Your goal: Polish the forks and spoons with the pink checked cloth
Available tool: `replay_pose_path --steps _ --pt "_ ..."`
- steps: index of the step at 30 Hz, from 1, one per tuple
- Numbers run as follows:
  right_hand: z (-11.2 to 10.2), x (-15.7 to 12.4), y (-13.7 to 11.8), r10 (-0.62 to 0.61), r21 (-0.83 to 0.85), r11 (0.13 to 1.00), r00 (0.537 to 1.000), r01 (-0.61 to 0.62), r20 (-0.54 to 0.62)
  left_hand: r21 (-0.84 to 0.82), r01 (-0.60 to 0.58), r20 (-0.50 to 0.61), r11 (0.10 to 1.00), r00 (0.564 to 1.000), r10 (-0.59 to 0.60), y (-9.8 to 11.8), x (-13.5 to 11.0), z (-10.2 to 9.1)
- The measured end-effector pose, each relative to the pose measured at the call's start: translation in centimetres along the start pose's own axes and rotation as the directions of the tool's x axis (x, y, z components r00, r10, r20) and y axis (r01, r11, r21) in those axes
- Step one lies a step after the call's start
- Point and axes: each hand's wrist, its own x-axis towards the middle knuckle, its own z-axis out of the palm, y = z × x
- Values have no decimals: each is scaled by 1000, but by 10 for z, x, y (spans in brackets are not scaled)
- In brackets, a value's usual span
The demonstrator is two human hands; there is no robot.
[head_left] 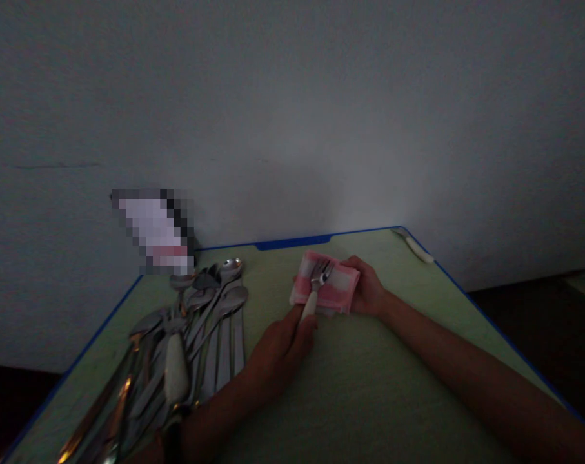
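Observation:
My left hand (285,345) grips a fork (311,299) by its pale handle, tines pointing away from me. The fork's head lies over a folded pink and white cloth (340,287). At the cloth's right side my right hand (367,287) is closed on it, with some fingers hidden beneath. Both hands are above the middle of the table. Left of my left hand lies a heap of spoons and other cutlery (224,341), partly covered by my left forearm.
The pale green table (369,393) has a blue edge and stands against a grey wall (292,116). Near its far right corner lies a piece of cutlery with a white handle (419,250). A blurred-out upright object (154,229) stands at the back left.

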Motion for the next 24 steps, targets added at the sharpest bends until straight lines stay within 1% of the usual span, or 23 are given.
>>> replay_pose_path --steps 7,13,16,18,22,24 --pt "-2 1 0 -22 -31 999 1000 22 -2 37 -10 1 999 1000 10 0 -1 -1" --pt "-2 1 0 -4 -31 999 1000 5 18 3 -20 29 1000 999 19 3 -1 -4" --pt "-4 1 -1 -16 -26 1000 1000 17 13 7 -13 23 1000 1000 13 4 -1 -4" --pt "-5 2 -2 -41 -27 999 999 42 30 12 -7 12 1000 1000 6 3 -1 -3" --pt "-8 3 -3 -99 -34 994 990 103 101 28 11 19 1000 1000 -12 3 -1 -3" --pt "-8 3 -3 -111 -36 993 988 116 110 43 18 21 999 1000 -19 3 -1 -4"
